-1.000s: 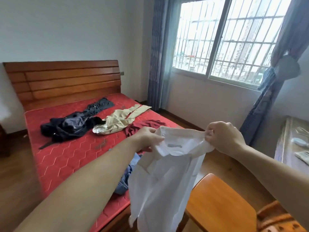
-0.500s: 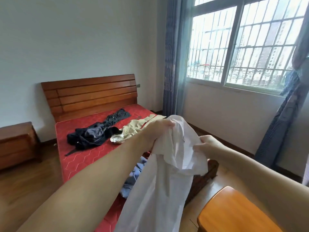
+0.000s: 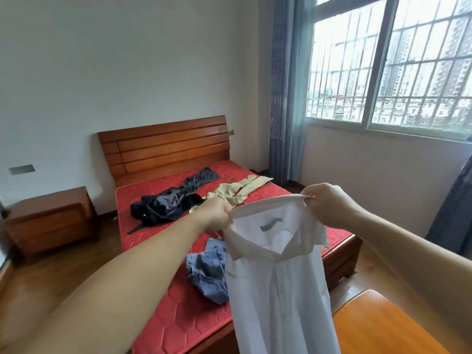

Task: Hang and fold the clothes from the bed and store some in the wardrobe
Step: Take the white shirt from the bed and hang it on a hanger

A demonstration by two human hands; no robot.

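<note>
Two hands spread white shirt (image 3: 278, 277), perhaps hiding bed (image 3: 163, 312) clothes

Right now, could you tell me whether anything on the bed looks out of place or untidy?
Yes. A dark garment and beige trousers lie crumpled on the bare red mattress, and a blue garment is bunched near its foot. Both hands hold the white shirt up by its collar.

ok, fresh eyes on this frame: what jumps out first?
The white collared shirt, held up by its collar in the centre foreground, with the left hand and right hand each gripping one side. Behind it, the red quilted mattress on a wooden bed carries a dark crumpled garment, beige trousers and a blue denim piece.
</note>
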